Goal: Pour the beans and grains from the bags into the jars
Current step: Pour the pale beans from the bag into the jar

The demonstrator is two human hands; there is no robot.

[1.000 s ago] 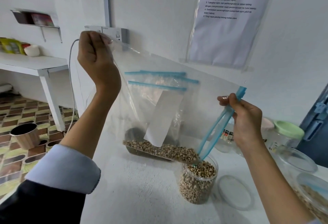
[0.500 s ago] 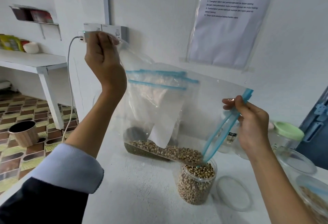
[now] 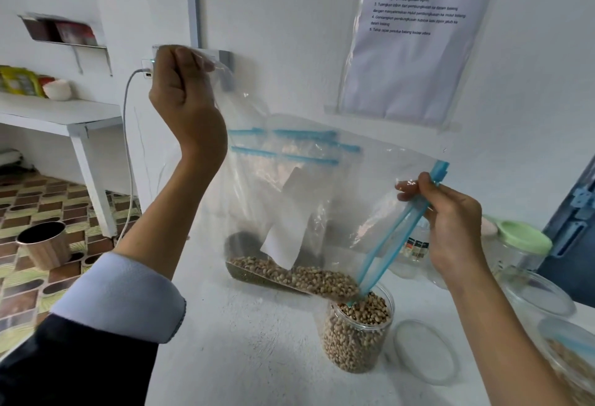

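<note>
Item: large clear plastic zip bag with a blue seal strip (image 3: 370,199), held tilted above the white counter (image 3: 257,357). Its raised bottom corner is pinched in the left hand (image 3: 183,96), fist closed around the gathered plastic, up near the wall socket (image 3: 193,51). Its mouth end is lower, gripped at the blue strip by the right hand (image 3: 450,225), fingers closed on the seal. A white label patch (image 3: 286,228) shows on the bag's face.

Contents: pale, dark-eyed beans (image 3: 302,277) gathered along the bag's lowest edge, banked toward the mouth corner.

Receiver: clear round plastic jar (image 3: 357,335), upright on the counter, lid off, filled with the same beans nearly to the rim. The bag's mouth corner dips just into the jar opening.

Nearby: clear round lid (image 3: 425,351) flat on the counter just right of the jar. Further zip bags with blue seals (image 3: 289,154) stand against the wall behind the held bag, one with dark green grains at its base. A clear jar with a pale green lid (image 3: 518,241) stands at right, beyond the right hand. A laminated instruction sheet (image 3: 415,35) hangs on the wall.
</note>
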